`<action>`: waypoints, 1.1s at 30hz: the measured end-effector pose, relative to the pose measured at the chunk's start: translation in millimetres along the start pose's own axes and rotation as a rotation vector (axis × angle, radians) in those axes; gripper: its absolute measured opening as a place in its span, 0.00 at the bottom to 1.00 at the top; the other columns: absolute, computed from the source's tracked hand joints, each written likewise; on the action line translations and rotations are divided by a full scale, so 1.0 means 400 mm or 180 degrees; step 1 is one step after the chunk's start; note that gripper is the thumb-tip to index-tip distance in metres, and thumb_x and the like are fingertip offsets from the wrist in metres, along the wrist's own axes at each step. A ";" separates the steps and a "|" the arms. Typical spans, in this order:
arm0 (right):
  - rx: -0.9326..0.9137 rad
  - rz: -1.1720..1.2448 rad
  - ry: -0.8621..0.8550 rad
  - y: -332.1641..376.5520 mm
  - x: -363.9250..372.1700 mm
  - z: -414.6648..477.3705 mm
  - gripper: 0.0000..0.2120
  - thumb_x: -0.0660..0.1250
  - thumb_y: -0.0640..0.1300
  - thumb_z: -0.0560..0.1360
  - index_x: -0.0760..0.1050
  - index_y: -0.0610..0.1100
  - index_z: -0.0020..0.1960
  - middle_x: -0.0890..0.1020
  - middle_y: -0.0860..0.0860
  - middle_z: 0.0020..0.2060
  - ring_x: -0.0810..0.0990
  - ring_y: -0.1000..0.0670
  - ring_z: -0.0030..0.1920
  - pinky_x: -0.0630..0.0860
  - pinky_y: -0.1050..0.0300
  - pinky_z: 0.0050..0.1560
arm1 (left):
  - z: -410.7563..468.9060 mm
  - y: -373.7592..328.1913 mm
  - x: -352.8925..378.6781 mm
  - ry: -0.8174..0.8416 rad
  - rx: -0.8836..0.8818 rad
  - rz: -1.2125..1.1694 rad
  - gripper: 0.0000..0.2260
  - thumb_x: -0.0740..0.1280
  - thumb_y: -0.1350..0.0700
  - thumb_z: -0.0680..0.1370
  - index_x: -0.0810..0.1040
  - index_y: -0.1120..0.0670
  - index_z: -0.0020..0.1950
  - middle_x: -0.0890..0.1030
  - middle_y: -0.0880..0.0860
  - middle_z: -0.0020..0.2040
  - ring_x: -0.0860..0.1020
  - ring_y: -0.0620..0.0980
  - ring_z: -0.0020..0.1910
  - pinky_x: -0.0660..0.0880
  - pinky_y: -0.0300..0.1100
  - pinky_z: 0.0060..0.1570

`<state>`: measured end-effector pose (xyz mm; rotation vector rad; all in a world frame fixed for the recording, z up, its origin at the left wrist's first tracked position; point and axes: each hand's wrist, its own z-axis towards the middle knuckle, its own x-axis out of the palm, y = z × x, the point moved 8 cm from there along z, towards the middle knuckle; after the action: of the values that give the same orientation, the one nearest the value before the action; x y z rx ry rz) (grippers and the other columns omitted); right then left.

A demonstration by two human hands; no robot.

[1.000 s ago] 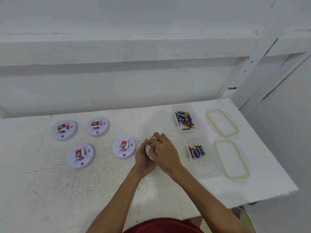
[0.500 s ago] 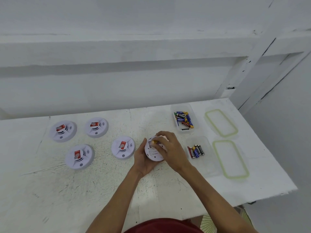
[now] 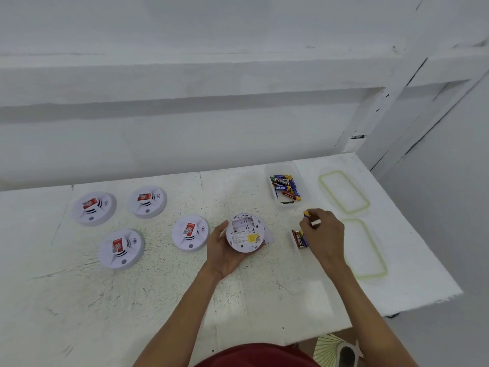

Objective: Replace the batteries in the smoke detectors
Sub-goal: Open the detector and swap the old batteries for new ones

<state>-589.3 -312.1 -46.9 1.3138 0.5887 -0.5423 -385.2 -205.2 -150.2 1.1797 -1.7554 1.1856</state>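
White-painted bench (image 3: 79, 300) is running along a white wall, its top scuffed and speckled. At its middle the left hand (image 3: 225, 254) is cupping a smoke detector (image 3: 244, 233), fingers curled round the rim, holding it underside up – the battery bay is lying open toward the camera, with a yellow label below it. The right hand (image 3: 325, 234) is hovering to the right, apart from the detector, its fingertips pinching a blue-and-yellow battery (image 3: 307, 213) that is sticking out at the top left of the hand.

Just under that hand a clear tub (image 3: 296, 222) is sitting on the bench, with a few loose batteries (image 3: 299, 238) lying at its left side. Behind it a second clear tub (image 3: 268, 172) is holding a larger heap of batteries (image 3: 285, 186). Two green-rimmed lids are lying flat to the right of the tubs – one far (image 3: 344, 192), one near (image 3: 366, 250).

Left of the hands, four more detectors are resting face up with red stickers on them: one nearest the left hand (image 3: 190, 233), one in front (image 3: 121, 247), and two at the back (image 3: 94, 207) (image 3: 148, 201).
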 end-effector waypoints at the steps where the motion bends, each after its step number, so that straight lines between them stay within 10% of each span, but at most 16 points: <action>1: 0.0056 -0.0104 0.0064 -0.022 0.001 -0.002 0.10 0.69 0.41 0.75 0.82 0.45 0.55 0.82 0.50 0.46 0.82 0.50 0.41 0.80 0.51 0.47 | -0.003 0.002 0.004 -0.0002 -0.0012 -0.0023 0.38 0.84 0.51 0.64 0.78 0.63 0.71 0.72 0.67 0.75 0.71 0.70 0.71 0.74 0.71 0.64; 33: -0.0646 -0.0877 0.0654 0.112 0.110 0.196 0.09 0.66 0.38 0.77 0.80 0.41 0.55 0.81 0.44 0.49 0.79 0.44 0.49 0.76 0.53 0.45 | -0.005 -0.012 0.003 0.0023 0.0170 -0.0338 0.42 0.81 0.52 0.67 0.70 0.61 0.77 0.70 0.67 0.76 0.72 0.71 0.71 0.66 0.69 0.72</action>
<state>-519.8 -383.2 -32.3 1.1086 0.9793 -0.5590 -381.1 -204.6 -147.0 1.2823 -1.6438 1.1786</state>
